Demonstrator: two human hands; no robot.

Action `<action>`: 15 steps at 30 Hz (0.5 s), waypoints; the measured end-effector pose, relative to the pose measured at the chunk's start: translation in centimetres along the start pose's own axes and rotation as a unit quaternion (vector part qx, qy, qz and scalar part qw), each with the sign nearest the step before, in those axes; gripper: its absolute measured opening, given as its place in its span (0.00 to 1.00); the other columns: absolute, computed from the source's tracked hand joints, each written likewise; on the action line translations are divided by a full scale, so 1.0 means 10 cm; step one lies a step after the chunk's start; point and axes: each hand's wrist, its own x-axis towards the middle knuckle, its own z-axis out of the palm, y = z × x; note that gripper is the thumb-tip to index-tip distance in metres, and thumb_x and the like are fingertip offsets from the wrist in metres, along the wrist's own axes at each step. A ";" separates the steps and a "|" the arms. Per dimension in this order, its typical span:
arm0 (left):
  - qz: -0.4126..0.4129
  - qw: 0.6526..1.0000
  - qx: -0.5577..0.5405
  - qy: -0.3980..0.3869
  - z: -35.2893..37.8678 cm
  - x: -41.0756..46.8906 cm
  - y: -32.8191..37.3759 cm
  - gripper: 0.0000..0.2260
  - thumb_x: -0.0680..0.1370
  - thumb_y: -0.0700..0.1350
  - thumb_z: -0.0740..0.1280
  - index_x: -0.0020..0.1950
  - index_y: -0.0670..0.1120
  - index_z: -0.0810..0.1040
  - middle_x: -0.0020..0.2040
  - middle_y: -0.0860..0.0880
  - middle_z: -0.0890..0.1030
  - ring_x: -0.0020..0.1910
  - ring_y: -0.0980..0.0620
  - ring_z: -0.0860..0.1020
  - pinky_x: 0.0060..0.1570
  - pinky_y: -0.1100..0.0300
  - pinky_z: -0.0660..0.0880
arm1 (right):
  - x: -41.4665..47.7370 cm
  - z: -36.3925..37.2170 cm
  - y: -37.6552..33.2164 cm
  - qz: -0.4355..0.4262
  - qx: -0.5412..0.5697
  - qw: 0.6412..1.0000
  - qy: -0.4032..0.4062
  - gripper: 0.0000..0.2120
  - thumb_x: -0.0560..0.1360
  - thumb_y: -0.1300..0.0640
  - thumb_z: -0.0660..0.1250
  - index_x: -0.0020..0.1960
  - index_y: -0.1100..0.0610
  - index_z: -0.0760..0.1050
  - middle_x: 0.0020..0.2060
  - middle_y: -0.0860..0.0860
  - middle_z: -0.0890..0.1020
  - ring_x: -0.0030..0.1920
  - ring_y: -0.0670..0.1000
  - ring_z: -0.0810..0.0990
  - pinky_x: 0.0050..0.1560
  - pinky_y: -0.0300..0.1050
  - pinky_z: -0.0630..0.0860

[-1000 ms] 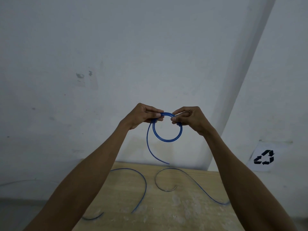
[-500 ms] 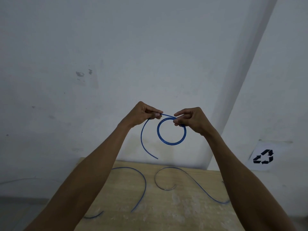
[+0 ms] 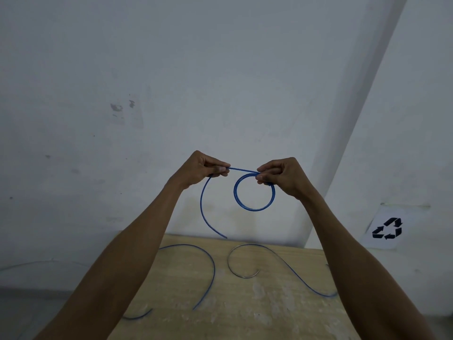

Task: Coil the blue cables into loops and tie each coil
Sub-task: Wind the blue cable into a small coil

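Hands are up in front of the white wall. The right hand pinches the top of the small blue coil. The left hand pinches the straight bit coming off it, and the loose end hangs down. Below, on the wooden table, one loose cable curves beside another loose cable.

The coil is seen as blue, the table as pale wood mottled whitish, the recycling symbol as black on seemingly white paper.
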 end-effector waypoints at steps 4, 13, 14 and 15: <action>-0.041 0.999 -0.005 -0.030 0.14 -0.04 -0.01 0.07 0.79 0.34 0.71 0.57 0.35 0.84 0.50 0.39 0.87 0.51 0.44 0.87 0.56 0.50 0.83 | 0.03 0.01 0.02 -0.009 0.010 0.999 0.030 0.08 0.72 0.65 0.78 0.50 0.66 0.84 0.39 0.59 0.88 0.41 0.58 0.88 0.49 0.54 0.85; -0.012 0.997 -0.078 0.020 0.44 0.04 0.16 0.12 0.79 0.38 0.72 0.62 0.37 0.83 0.50 0.40 0.88 0.50 0.44 0.87 0.52 0.55 0.83 | 0.04 0.05 -0.01 -0.025 0.020 0.999 0.038 0.09 0.73 0.64 0.77 0.51 0.66 0.84 0.39 0.59 0.88 0.41 0.58 0.88 0.49 0.49 0.85; -0.012 0.997 -0.075 0.021 0.44 0.04 0.16 0.11 0.79 0.38 0.72 0.61 0.36 0.84 0.50 0.40 0.88 0.50 0.44 0.87 0.51 0.56 0.83 | 0.03 0.03 0.01 -0.022 0.020 0.999 0.030 0.09 0.73 0.64 0.77 0.52 0.65 0.84 0.40 0.59 0.88 0.42 0.58 0.88 0.48 0.50 0.85; -0.012 0.997 -0.071 0.020 0.44 0.05 0.15 0.11 0.79 0.37 0.72 0.61 0.36 0.84 0.50 0.40 0.88 0.49 0.44 0.87 0.50 0.57 0.83 | 0.01 0.02 0.02 -0.018 0.016 1.000 0.018 0.10 0.73 0.65 0.77 0.53 0.65 0.83 0.40 0.59 0.88 0.42 0.59 0.88 0.48 0.50 0.85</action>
